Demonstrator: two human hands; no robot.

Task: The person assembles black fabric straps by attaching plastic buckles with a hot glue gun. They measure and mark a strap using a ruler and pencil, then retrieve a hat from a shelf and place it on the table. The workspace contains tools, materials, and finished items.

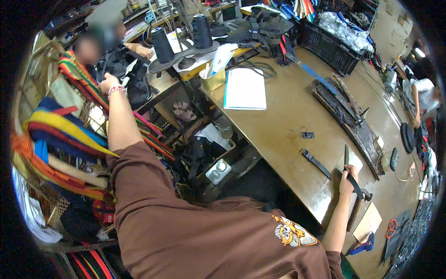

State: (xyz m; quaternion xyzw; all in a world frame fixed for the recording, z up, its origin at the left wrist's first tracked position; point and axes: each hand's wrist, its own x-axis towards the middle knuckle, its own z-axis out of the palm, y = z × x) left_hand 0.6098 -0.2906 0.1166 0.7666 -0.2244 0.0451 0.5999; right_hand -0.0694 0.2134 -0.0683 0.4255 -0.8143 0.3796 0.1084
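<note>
Black strap (357, 187) in right hand (347, 182); left hand (109, 83) touches striped webbing (88, 83).

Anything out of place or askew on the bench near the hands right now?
Nothing looks spilled or broken. The right hand grips a black strap on the brown table; another strap piece and a small buckle lie loose nearby. The left hand reaches away toward the striped webbing.

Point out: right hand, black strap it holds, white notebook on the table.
right hand (347, 179), head view, back of the hand
black strap (357, 186), head view, stretch just past the fingers
white notebook (245, 88), head view, middle of the cover
</note>
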